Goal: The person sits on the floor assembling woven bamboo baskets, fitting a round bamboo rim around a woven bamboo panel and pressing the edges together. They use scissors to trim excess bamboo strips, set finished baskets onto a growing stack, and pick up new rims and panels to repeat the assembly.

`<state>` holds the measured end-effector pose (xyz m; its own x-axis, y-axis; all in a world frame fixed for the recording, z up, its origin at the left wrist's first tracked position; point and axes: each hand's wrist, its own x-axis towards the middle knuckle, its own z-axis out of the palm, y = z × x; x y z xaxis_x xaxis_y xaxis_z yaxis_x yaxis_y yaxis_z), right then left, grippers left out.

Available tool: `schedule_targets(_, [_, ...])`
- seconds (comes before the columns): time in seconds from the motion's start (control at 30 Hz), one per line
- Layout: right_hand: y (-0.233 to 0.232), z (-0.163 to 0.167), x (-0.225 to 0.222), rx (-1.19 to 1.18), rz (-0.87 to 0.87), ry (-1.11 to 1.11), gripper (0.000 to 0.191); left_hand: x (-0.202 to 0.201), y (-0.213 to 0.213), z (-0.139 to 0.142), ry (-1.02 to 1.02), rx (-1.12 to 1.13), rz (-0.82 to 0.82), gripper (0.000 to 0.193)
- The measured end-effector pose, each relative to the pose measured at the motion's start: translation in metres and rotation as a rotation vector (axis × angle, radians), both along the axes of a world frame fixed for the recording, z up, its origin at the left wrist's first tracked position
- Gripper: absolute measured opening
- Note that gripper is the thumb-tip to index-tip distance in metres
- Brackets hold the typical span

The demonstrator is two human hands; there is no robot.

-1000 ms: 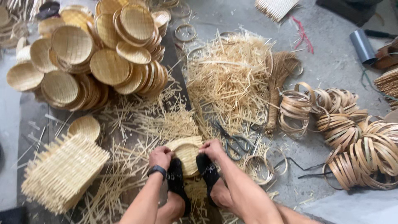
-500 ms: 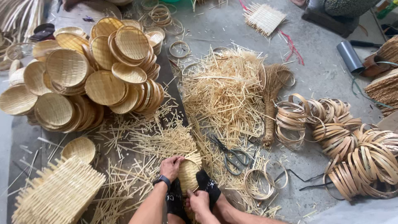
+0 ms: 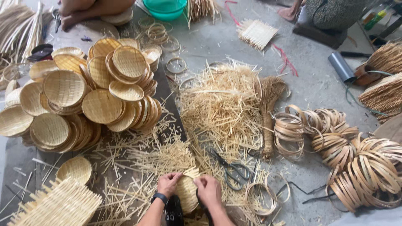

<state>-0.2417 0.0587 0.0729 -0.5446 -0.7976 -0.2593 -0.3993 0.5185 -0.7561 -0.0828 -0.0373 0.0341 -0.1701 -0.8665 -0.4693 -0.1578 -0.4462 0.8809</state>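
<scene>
The grey concrete floor (image 3: 318, 83) is covered with bamboo work, and I sit on it with my things all around me. My left hand (image 3: 168, 183) and my right hand (image 3: 208, 190) hold a small round woven tray (image 3: 187, 193) between them, low in the middle of the view. The fingers of both hands are bent and pinch its rim, the left on the left edge, the right on the right edge. I judge this tray is very light and a little springy, but the thin strips are brittle and the loose ends at the top can snap or prick, so it is better to take it at the rim, not at the centre weave.

Just right of my right fingers lie dark scissors (image 3: 231, 169). Beyond my fingers is a pile of cut bamboo sticks (image 3: 222, 109). Far up and left of my left fingers stands a heap of finished round trays (image 3: 88, 100). Well to the right are many bamboo rings (image 3: 360, 167). Low on the left lies a square woven mat (image 3: 54, 207).

I see no readable labels. A green basin (image 3: 165, 8) and a grey tube (image 3: 342, 67) lie far beyond my hands.
</scene>
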Motion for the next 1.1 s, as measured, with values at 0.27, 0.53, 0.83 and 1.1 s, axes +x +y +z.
schedule_targets(0.27, [-0.042,-0.027,-0.01,0.277,-0.005,-0.182,0.035,0.001,-0.003,-0.012,0.147,0.282,0.145,0.025])
schedule_targets(0.53, [-0.048,-0.019,-0.015,0.34,-0.063,-0.298,0.034,0.005,0.003,-0.002,0.149,0.277,0.196,0.023])
schedule_targets(0.83, [-0.046,-0.009,-0.016,0.27,-0.021,-0.26,0.036,0.018,0.028,-0.01,-0.016,0.154,0.295,0.042])
schedule_targets(1.1, [-0.035,-0.017,-0.023,0.229,0.071,-0.197,0.035,0.032,0.009,-0.007,-0.336,0.285,-0.002,0.057])
